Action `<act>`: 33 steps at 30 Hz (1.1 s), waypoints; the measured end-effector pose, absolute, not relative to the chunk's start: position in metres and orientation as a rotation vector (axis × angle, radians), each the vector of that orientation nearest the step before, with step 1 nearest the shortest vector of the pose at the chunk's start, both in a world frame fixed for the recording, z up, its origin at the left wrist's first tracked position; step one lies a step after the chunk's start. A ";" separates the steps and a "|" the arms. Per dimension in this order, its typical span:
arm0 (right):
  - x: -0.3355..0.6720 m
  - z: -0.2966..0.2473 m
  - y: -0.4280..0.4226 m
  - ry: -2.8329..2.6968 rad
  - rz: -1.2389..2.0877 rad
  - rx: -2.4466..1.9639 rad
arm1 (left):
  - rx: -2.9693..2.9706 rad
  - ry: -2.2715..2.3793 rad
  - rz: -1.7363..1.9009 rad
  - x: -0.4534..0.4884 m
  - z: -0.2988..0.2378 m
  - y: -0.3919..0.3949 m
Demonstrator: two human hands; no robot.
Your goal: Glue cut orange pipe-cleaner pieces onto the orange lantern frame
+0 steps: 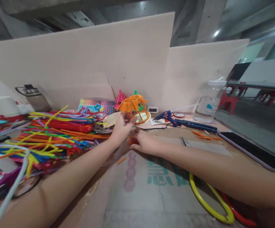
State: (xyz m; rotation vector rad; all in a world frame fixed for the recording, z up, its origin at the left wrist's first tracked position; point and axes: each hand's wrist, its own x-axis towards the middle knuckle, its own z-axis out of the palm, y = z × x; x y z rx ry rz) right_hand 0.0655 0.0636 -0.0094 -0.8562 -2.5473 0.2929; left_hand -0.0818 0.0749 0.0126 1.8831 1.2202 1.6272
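My left hand (123, 128) reaches forward to a small orange pavilion-like model (134, 103), its thumb and fingers closed at the model's lower left side. The model has a fringed roof, thin posts and a ring at its base. Closer to me, my right hand (143, 142) is curled with thumb and fingers together. A bit of orange shows between those fingers, but I cannot make out what it is. A short orange piece (121, 160) lies on the cardboard (137, 202) below the hands. Behind the orange model stand a pink model (120, 97) and a green one.
Colourful pipe cleaners (54, 136) are heaped at left. A blue glue gun (167, 117), a dark blue long-handled tool (196, 125), a phone (253, 150) and a water bottle (207, 101) are at right. Scissors with a yellow handle (211, 205) lie under my right forearm.
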 end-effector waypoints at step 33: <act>0.050 -0.002 0.049 -2.637 0.290 -0.843 | 1.944 1.396 1.546 -0.083 0.000 0.076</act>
